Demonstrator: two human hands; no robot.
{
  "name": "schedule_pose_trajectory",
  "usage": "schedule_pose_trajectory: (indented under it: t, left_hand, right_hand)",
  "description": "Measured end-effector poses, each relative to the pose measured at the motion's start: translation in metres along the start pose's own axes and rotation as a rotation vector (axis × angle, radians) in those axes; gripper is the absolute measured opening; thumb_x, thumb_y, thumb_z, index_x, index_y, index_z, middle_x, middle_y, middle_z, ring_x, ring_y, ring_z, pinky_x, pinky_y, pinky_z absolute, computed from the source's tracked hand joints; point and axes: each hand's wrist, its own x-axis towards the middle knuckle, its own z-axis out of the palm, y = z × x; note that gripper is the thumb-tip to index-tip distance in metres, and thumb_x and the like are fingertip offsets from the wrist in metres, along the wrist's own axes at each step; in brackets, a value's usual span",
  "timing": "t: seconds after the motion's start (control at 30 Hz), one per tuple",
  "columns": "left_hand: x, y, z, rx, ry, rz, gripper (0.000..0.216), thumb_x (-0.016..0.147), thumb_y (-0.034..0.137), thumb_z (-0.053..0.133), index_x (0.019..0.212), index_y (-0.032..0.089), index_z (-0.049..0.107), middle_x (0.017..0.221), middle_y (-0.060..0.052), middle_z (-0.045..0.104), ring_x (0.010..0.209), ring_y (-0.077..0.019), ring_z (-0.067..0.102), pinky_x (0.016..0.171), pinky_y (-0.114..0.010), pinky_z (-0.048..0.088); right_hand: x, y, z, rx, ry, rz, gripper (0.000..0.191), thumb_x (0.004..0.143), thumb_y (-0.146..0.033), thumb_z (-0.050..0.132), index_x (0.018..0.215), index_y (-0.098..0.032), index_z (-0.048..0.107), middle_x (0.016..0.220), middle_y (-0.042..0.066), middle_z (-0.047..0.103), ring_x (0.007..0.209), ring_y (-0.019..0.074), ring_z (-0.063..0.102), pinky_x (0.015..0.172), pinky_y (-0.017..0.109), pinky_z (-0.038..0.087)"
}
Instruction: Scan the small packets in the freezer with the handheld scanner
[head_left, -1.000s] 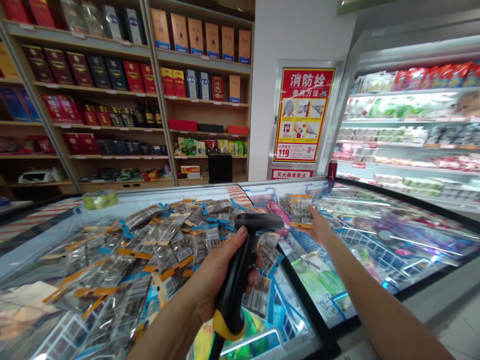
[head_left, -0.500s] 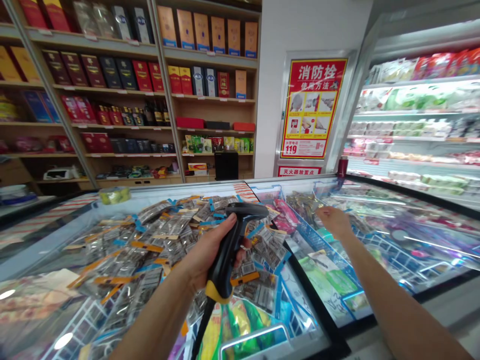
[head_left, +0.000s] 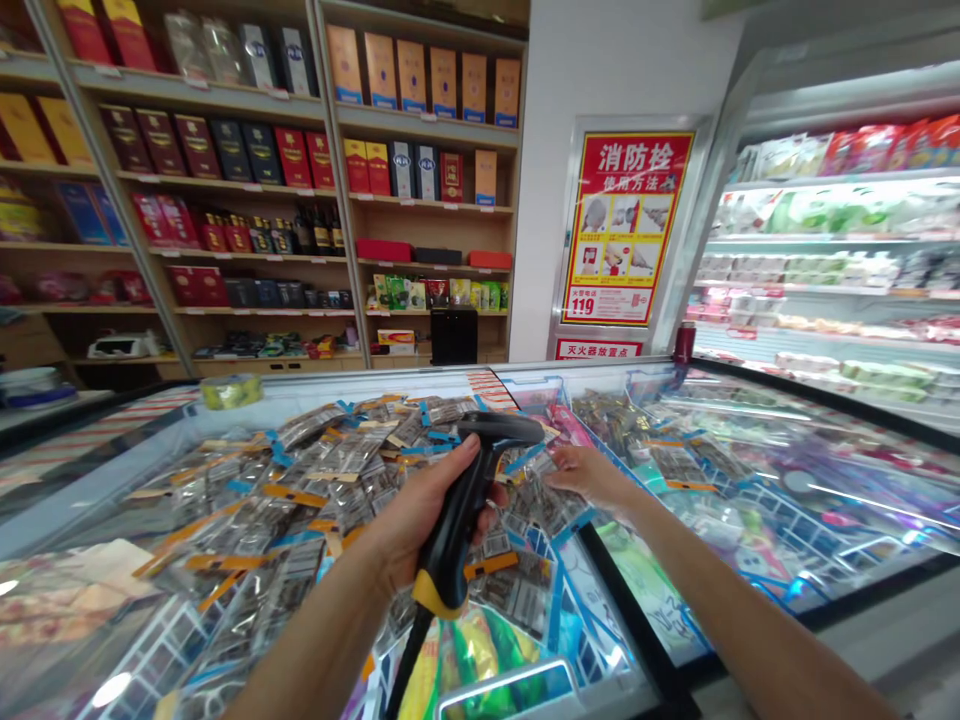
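Note:
My left hand [head_left: 442,505] is wrapped round the handle of a black and yellow barcode scanner [head_left: 469,490]. Its head points right and its cable runs down toward me. My right hand [head_left: 596,478] is just right of the scanner head, with thumb and fingers closing on the edge of a clear plastic packet [head_left: 541,492] with dark contents and a blue strip. Under both hands spreads a pile of similar packets [head_left: 300,490] with orange and blue strips, on the freezer's glass lid. More such packets [head_left: 679,465] lie on the lid to the right.
A dark lid frame [head_left: 626,600] divides the freezer [head_left: 360,381]. Wire baskets and green-yellow bags [head_left: 480,655] show through the glass. A roll of tape [head_left: 231,391] sits at the back left. Shelves of boxes, a red poster [head_left: 628,225] and a lit chiller stand behind.
My right hand has moved left from the right-hand lid back to the pile beside the scanner. Packets lie uncovered where it was. My left hand and the scanner have hardly moved.

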Motion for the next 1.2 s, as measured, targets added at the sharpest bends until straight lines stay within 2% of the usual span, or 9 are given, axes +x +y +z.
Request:
schedule_pose_trajectory:
  t: [0.1,0.2,0.33,0.43,0.6,0.8,1.2]
  left_hand:
    - [-0.001,-0.002,0.0,0.003,-0.027,0.008,0.032,0.081,0.042,0.048,0.072,0.012,0.056,0.062,-0.006,0.062,0.041,-0.0069,0.05,0.038,-0.016,0.04]
    - [-0.001,-0.004,0.001,-0.003,-0.063,-0.007,0.034,0.081,0.042,0.048,0.071,0.011,0.057,0.064,-0.006,0.062,0.042,-0.0067,0.051,0.04,-0.016,0.041]
    - [-0.001,-0.01,0.005,0.036,-0.088,-0.054,0.037,0.079,0.046,0.049,0.07,0.011,0.057,0.065,-0.006,0.062,0.042,-0.0066,0.05,0.039,-0.016,0.04]
    - [-0.002,-0.018,0.01,0.084,-0.12,-0.074,0.037,0.076,0.048,0.052,0.072,0.012,0.057,0.064,-0.006,0.063,0.042,-0.0073,0.051,0.039,-0.016,0.04]
    - [-0.007,-0.025,0.016,0.139,-0.188,-0.084,0.038,0.071,0.05,0.057,0.078,0.013,0.056,0.06,-0.005,0.062,0.041,-0.008,0.051,0.039,-0.017,0.04]
    - [-0.006,-0.026,0.018,0.141,-0.17,-0.105,0.036,0.071,0.05,0.058,0.074,0.014,0.055,0.058,-0.003,0.06,0.041,-0.0074,0.05,0.039,-0.017,0.04]
    - [-0.008,-0.027,0.022,0.159,-0.125,-0.107,0.036,0.067,0.049,0.061,0.071,0.015,0.051,0.058,-0.003,0.06,0.04,-0.0073,0.049,0.039,-0.017,0.039]
  right_hand:
    - [0.004,0.001,-0.016,0.265,0.098,0.098,0.011,0.062,-0.024,0.066,0.071,-0.021,0.061,0.061,-0.003,0.064,0.055,0.0145,0.059,0.05,0.024,0.046]
    - [0.007,0.0,-0.036,0.446,0.262,0.101,0.015,0.063,-0.019,0.064,0.078,-0.02,0.061,0.064,-0.002,0.066,0.057,0.015,0.062,0.053,0.026,0.05]
    - [0.011,0.003,-0.055,0.589,0.464,0.095,0.006,0.067,-0.021,0.063,0.07,-0.017,0.059,0.058,0.0,0.065,0.052,0.0145,0.061,0.051,0.026,0.052]
    - [0.015,0.007,-0.059,0.649,0.547,0.041,0.011,0.065,-0.024,0.065,0.065,-0.017,0.057,0.054,-0.001,0.063,0.055,0.016,0.063,0.053,0.028,0.053]
    - [0.018,0.009,-0.058,0.67,0.592,-0.023,0.012,0.066,-0.024,0.065,0.065,-0.018,0.055,0.052,-0.001,0.061,0.058,0.0172,0.064,0.055,0.029,0.054]
    - [0.017,0.006,-0.056,0.71,0.581,0.021,0.006,0.073,-0.018,0.054,0.067,-0.017,0.055,0.051,0.0,0.061,0.06,0.0178,0.064,0.056,0.029,0.054]
    - [0.021,0.011,-0.057,0.711,0.603,0.024,0.004,0.072,-0.021,0.055,0.069,-0.019,0.055,0.052,-0.001,0.061,0.054,0.0158,0.061,0.052,0.027,0.052]
